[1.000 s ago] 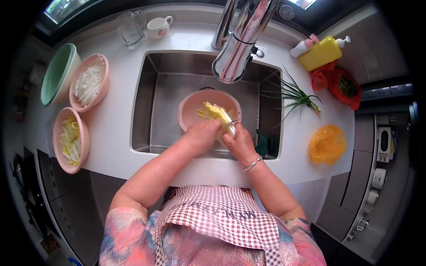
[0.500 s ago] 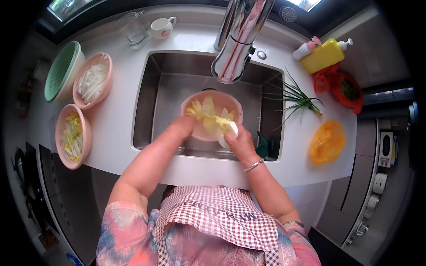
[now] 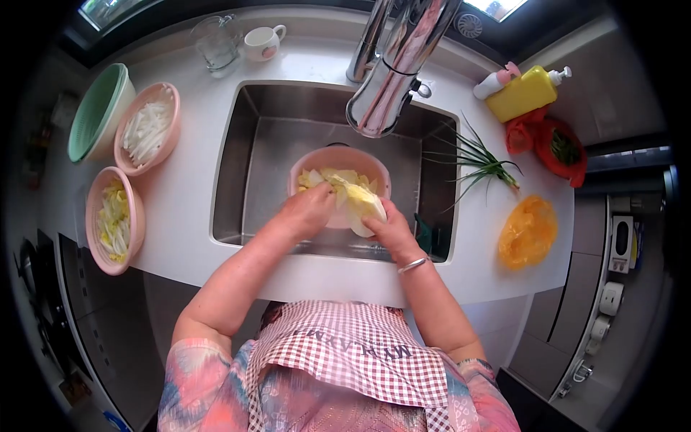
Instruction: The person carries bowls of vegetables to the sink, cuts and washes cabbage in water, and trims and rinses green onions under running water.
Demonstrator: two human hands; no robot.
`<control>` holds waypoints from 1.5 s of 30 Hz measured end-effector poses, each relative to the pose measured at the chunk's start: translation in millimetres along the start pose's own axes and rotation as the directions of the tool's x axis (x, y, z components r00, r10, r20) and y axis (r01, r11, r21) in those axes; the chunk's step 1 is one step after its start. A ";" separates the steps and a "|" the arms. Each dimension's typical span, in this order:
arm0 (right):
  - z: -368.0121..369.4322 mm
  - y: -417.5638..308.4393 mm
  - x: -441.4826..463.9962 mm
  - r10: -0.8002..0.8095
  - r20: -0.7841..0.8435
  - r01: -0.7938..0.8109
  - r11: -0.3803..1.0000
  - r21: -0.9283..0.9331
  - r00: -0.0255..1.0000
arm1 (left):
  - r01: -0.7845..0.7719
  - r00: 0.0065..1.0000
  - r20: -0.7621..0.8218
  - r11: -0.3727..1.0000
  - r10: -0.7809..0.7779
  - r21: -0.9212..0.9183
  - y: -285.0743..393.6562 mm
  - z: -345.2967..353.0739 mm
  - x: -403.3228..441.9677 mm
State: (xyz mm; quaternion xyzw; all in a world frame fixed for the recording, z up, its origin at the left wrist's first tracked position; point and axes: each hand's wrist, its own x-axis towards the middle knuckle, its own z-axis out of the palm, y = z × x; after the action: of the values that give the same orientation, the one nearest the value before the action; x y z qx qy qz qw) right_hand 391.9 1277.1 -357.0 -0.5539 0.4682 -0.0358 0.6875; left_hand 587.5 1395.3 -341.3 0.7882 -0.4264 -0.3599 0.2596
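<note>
A pink bowl (image 3: 340, 155) sits in the steel sink (image 3: 273, 133), with pale yellow cabbage leaves (image 3: 311, 177) inside it. Over its near side my right hand (image 3: 392, 229) is closed around a piece of napa cabbage (image 3: 366, 204), pale at the base and yellow along its leafy part. My left hand (image 3: 311, 209) meets the leafy end of that same piece, its fingers pinched together on a leaf; the fingertips are partly hidden. A silver bracelet is on my right wrist.
Left of the sink stand a pink basket of cabbage pieces (image 3: 115, 219), a pink basket of white strips (image 3: 147, 133) and a green basket (image 3: 97, 115). The faucet (image 3: 385, 86) overhangs the sink. Green onions (image 3: 482, 162) and an orange bag (image 3: 527, 232) lie to the right.
My left hand has moved right and inward, from the bowl's left edge to the cabbage. Leaves that hung between the hands now lie lower in the bowl. My right hand still grips the cabbage.
</note>
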 end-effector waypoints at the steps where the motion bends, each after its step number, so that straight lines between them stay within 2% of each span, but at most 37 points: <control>1: 0.7 9.1 5.0 -0.076 -0.039 0.072 0.993 -0.094 0.996 | -0.016 1.000 -0.003 1.000 0.016 -0.010 3.0 1.2 -0.9; 3: 3.0 20.6 12.1 -0.237 -0.097 0.201 0.937 -0.284 0.967 | -0.038 0.999 -0.015 0.999 0.037 -0.012 3.5 4.9 -1.1; 7: -0.9 18.3 10.4 -0.179 -0.087 0.147 0.945 -0.291 0.980 | -0.014 1.000 0.014 1.000 0.014 0.002 19.2 1.8 -10.9; 10: 0.3 16.9 9.1 -0.155 -0.095 0.125 0.955 -0.268 0.983 | -0.143 0.989 0.033 0.990 0.144 -0.019 31.1 5.9 -18.6; 12: 0.4 16.4 9.6 -0.158 -0.091 0.128 0.954 -0.269 0.983 | -0.195 0.979 0.061 0.979 0.192 0.053 29.2 16.7 -18.4; 15: 1.3 17.7 11.3 -0.165 -0.119 0.107 0.915 -0.389 0.979 | -0.253 0.966 0.084 0.958 0.243 0.138 23.4 30.3 -18.5; 22: 8.2 -3.4 -6.2 -0.304 -0.119 0.202 0.831 -0.519 0.945 | -0.336 0.941 0.022 0.923 0.338 0.188 11.8 38.5 -21.8; 24: 10.0 -5.6 -7.6 -0.324 -0.116 0.220 0.824 -0.521 0.939 | -0.307 0.951 0.029 0.934 0.307 0.184 12.3 39.0 -22.5; 27: 12.5 -2.6 -8.3 -0.402 -0.065 0.281 0.737 -0.615 0.913 | -0.258 0.966 0.046 0.947 0.254 0.193 13.9 40.2 -19.5; 30: 13.4 -3.8 -9.3 -0.447 -0.099 0.326 0.769 -0.551 0.889 | -0.246 0.969 0.032 0.956 0.244 0.161 17.9 42.5 -16.1; 36: 14.1 -4.6 -8.4 -0.466 -0.109 0.311 0.728 -0.611 0.878 | -0.154 0.988 0.042 0.984 0.151 0.090 31.5 39.5 -16.1; 40: 18.9 -9.5 -12.6 -0.525 -0.070 0.367 0.677 -0.638 0.848 | -0.076 0.996 0.054 0.992 0.071 0.097 22.6 60.4 3.3; 43: 15.7 -5.4 -8.4 -0.541 -0.083 0.375 0.677 -0.634 0.837 | -0.057 0.994 0.098 0.996 0.050 0.069 22.7 58.0 2.4; 45: 15.9 -4.6 -8.4 -0.573 -0.107 0.392 0.674 -0.626 0.813 | -0.098 0.992 0.087 0.994 0.094 0.047 22.5 48.0 -10.0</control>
State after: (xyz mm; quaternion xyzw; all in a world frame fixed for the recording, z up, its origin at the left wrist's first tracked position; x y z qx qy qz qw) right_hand 400.2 1291.6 -349.1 -0.8280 0.3878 -0.1567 0.3736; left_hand 535.0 1387.7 -350.8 0.7571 -0.4837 -0.3690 0.2379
